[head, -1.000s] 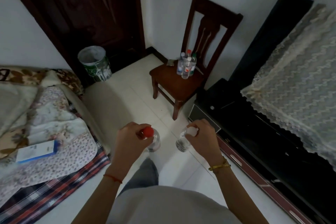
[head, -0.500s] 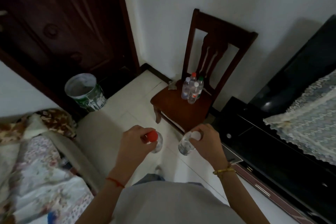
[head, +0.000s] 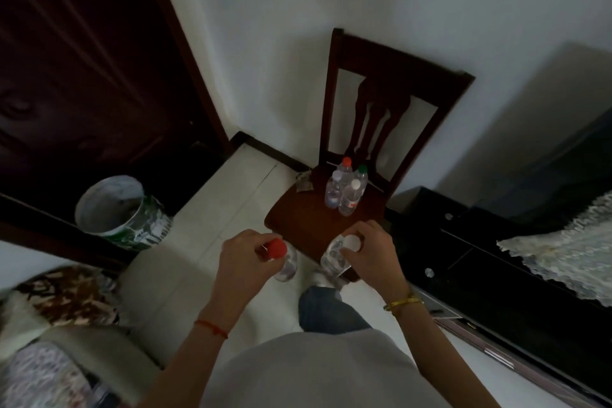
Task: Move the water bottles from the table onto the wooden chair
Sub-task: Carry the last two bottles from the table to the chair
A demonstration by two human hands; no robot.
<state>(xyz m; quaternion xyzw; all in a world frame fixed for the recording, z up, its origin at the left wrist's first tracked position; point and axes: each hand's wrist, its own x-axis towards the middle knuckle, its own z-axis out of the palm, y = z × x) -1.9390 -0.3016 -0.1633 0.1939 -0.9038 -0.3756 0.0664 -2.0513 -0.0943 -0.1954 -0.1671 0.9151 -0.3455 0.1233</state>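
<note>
The left hand [head: 246, 260] grasps a clear plastic water bottle with a red cap [head: 285, 262] by its neck; the right hand [head: 371, 253] grasps a clear plastic water bottle with a white cap [head: 334, 255] likewise. Just beyond both hands stands the dark wooden chair [head: 298, 219], four clear capped bottles [head: 346, 190] clustered upright on its seat

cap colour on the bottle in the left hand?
Red. The left hand grips the bottle near its cap; clearest in the head view.
</note>
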